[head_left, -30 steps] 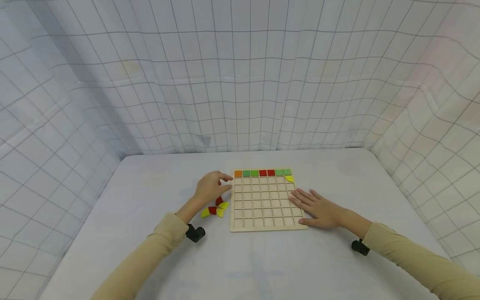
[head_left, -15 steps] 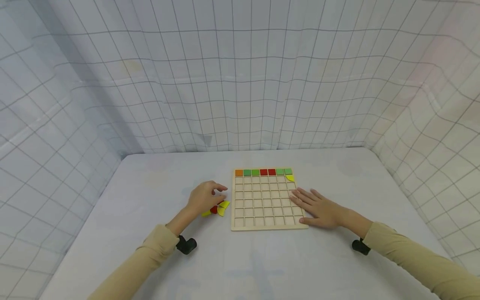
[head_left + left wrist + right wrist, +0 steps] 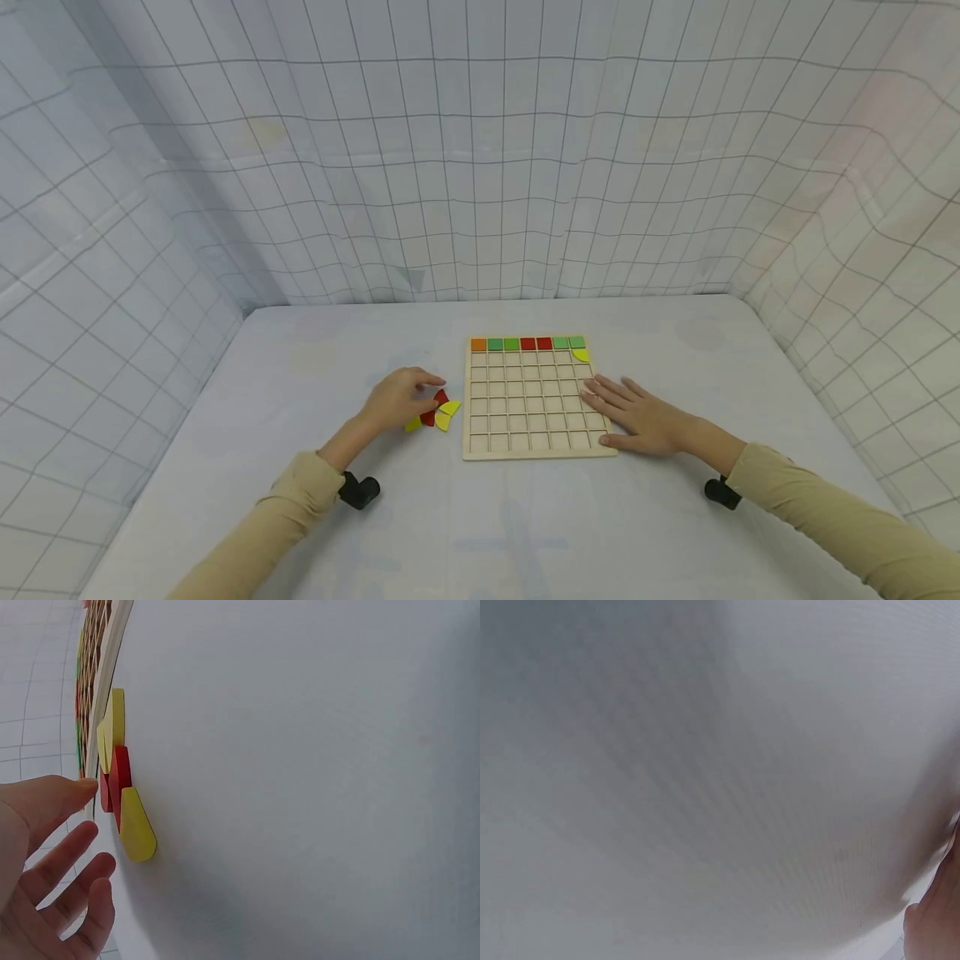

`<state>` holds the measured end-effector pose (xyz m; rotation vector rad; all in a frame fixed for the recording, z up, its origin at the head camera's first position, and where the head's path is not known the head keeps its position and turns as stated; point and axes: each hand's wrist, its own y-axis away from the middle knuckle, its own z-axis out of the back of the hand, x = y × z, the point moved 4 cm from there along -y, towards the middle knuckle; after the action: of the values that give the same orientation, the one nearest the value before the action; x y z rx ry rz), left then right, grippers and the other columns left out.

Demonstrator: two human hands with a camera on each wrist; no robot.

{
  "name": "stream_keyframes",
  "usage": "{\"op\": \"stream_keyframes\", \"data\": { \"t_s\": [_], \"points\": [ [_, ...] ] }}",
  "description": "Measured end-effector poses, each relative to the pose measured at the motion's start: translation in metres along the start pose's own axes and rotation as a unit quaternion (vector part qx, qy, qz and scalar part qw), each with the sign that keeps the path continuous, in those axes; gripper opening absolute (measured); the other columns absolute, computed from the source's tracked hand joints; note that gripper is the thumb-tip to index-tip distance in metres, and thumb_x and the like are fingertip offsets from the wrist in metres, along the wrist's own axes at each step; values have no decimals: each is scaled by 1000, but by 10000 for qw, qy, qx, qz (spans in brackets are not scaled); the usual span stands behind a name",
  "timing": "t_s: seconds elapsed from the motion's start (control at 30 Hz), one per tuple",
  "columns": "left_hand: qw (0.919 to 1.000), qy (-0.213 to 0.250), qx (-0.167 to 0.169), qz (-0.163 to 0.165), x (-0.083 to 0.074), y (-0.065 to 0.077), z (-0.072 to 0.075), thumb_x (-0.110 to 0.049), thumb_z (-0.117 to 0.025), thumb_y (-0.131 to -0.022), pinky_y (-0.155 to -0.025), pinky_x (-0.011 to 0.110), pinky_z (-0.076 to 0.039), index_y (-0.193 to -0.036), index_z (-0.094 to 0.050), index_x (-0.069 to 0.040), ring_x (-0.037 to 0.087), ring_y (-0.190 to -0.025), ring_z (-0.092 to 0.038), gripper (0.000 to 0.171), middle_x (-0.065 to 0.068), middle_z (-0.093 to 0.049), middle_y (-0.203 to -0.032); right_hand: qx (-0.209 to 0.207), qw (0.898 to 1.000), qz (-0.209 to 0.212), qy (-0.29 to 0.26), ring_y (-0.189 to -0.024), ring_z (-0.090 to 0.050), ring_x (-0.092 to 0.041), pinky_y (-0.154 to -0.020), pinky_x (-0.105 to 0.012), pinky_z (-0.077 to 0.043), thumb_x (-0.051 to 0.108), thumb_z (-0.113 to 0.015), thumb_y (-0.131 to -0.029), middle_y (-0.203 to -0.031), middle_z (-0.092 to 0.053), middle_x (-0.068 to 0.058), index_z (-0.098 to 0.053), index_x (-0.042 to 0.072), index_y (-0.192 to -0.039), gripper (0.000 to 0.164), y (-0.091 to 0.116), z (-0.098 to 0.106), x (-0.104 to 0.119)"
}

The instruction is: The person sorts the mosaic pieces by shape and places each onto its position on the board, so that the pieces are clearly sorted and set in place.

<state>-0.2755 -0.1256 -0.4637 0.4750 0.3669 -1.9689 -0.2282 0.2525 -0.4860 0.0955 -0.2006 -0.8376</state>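
Observation:
In the head view, a square wooden grid board (image 3: 536, 407) lies on the table. Beside its left edge is a small cluster of flat pieces, among them a red piece (image 3: 441, 396) and a yellow quarter-round piece (image 3: 442, 422). My left hand (image 3: 397, 398) hovers at that cluster, thumb and fingers apart and nothing seen between them. The left wrist view has a yellow piece (image 3: 137, 829) just beyond the fingers. My right hand (image 3: 641, 421) lies flat, fingers spread over the board's right edge; only a bit of that hand (image 3: 934, 919) shows in the right wrist view.
Coloured squares fill the board's far row, from an orange square (image 3: 478, 345) through green and red ones. A yellow quarter-round piece (image 3: 581, 356) sits in the row below, at the right. A gridded white curtain (image 3: 495, 167) surrounds the white table (image 3: 525, 525).
My left hand has drawn back from the board's left edge, leftward and nearer to me, to the loose pieces. The right hand stays in place.

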Motion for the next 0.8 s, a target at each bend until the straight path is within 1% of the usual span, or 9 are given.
{"op": "stream_keyframes", "data": {
  "t_s": [0.1, 0.27, 0.4, 0.63, 0.8],
  "points": [
    [9998, -34, 137, -142, 1, -1, 0, -16, -73, -83, -80, 35, -52, -115, -71, -10, 19, -94, -60, 32, 3, -69, -111, -6, 10000, 4, -10, -150, -6, -29, -117, -59, -8, 55, -39, -98, -163, -7, -6, -11, 15, -156, 76, 0, 0, 0],
    [9995, -89, 248, -192, 2, -3, -2, -18, -75, -82, -71, 27, -47, -115, -71, -12, 15, -88, -57, 33, 0, -69, -105, -125, 9999, 92, 8, -150, -7, -29, -116, -59, -10, 55, -40, -98, -163, -9, -6, -13, 16, -156, 75, 1, -1, -1],
    [9994, -35, 282, -173, 4, -4, -5, -20, -75, -82, -67, 24, -44, -113, -72, -12, 14, -84, -55, 33, -1, -68, -100, -195, 9997, 147, -26, -150, -9, -30, -115, -61, -11, 53, -42, -98, -163, -12, -8, -15, 15, -156, 75, 1, -2, -1],
    [9993, 14, 362, 18, 7, -5, -7, -22, -74, -83, -67, 25, -42, -111, -74, -15, 13, -82, -51, 28, -1, -66, -98, -53, 9999, 44, 114, -151, -6, -28, -117, -58, -9, 56, -39, -98, -163, -7, -4, -11, 18, -156, 76, 1, -2, -1],
    [9997, 36, 190, 171, 10, -4, -5, -26, -75, -83, -61, 24, -41, -109, -74, -12, 13, -76, -51, 30, 2, -67, -94, -55, 9999, 60, 131, -150, -7, -29, -117, -59, -9, 55, -40, -98, -163, -8, -5, -11, 17, -156, 75, 0, -2, -1]
  ]
}}
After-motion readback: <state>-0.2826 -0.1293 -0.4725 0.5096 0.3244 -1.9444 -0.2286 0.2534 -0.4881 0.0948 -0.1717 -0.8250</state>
